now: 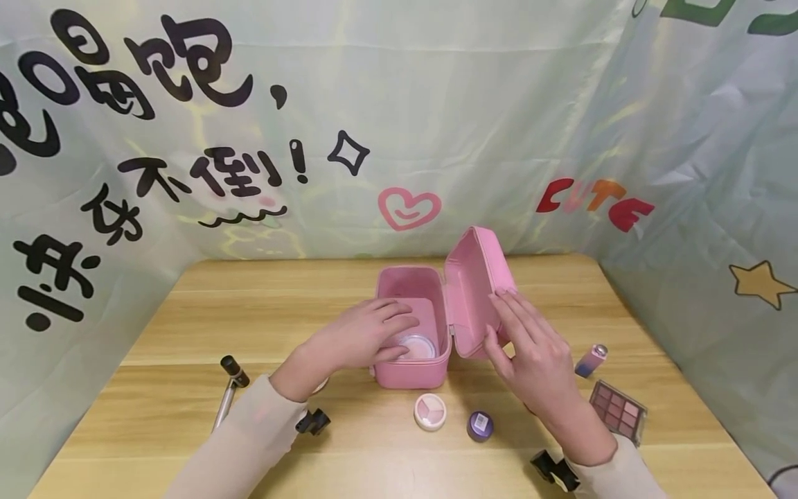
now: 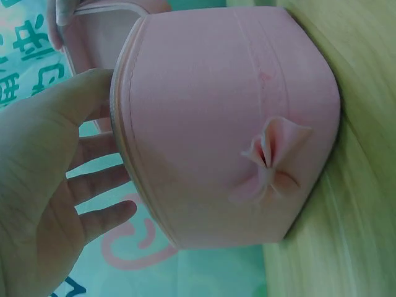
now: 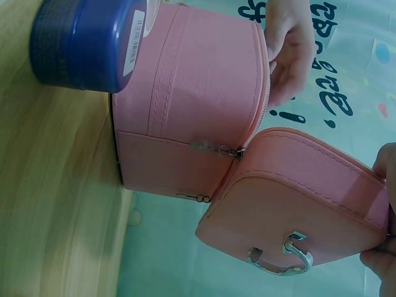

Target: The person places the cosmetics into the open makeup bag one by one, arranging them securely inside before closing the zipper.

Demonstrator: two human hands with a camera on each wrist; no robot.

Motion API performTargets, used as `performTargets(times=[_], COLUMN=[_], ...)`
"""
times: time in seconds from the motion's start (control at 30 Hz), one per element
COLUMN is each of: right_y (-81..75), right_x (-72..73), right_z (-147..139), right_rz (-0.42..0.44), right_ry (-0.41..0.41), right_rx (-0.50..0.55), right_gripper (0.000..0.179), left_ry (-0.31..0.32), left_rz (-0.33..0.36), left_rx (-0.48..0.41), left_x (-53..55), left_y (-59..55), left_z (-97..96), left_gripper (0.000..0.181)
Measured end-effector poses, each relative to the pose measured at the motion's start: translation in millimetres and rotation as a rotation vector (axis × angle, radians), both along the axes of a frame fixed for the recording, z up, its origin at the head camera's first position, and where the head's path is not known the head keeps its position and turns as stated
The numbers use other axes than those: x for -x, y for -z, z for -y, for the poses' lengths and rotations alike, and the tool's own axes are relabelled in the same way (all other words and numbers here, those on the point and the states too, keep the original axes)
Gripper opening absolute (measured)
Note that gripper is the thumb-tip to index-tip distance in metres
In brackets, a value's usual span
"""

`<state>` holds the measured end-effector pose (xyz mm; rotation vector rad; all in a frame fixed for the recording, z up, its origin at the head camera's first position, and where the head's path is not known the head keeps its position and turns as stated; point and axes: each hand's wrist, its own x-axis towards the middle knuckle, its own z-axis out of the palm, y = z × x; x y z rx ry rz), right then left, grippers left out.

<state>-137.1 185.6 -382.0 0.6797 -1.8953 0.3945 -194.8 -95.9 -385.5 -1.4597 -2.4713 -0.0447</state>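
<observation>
A pink zippered case [image 1: 411,375] stands with its lid [image 1: 495,260] swung up to the right. Over its opening my left hand [image 1: 368,334] reaches in, fingers spread and fairly straight. Beneath that hand, a round white-and-clear compact [image 1: 419,346] lies inside the case. From the left wrist, the fingers [image 2: 99,185] pass over the rim beside a wall with a pink bow [image 2: 269,164]. My right hand [image 1: 536,346] pinches the lid's free edge between thumb and fingers. A metal handle [image 3: 284,260] shows on the lid's outside in the right wrist view.
In front of the case sit a round three-colour powder pot [image 1: 430,412] and a purple jar [image 1: 480,425]. To the right are a pink-blue tube [image 1: 591,360] and an eyeshadow palette [image 1: 618,412]. A black-capped tube [image 1: 235,371] and a silver stick [image 1: 224,405] lie at left.
</observation>
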Motion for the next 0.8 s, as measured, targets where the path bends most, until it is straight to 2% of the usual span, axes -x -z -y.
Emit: performTargets(times=[0.23,0.8], right_y=[-0.3,-1.4], right_x=[-1.2,-0.7], right_z=[-0.3,-0.3], right_rz=[0.010,0.018], right_ry=[0.004,-0.010], right_rx=[-0.002,-0.005], right_gripper=[0.041,0.042], left_ry=[-0.032,-0.130], left_rz=[0.097,0.128], left_rx=[-0.051,-0.164], left_x=[-1.5,-10.8], left_y=[5.3,17.7], left_z=[14.3,51.3], left_gripper=[0.050,0.065])
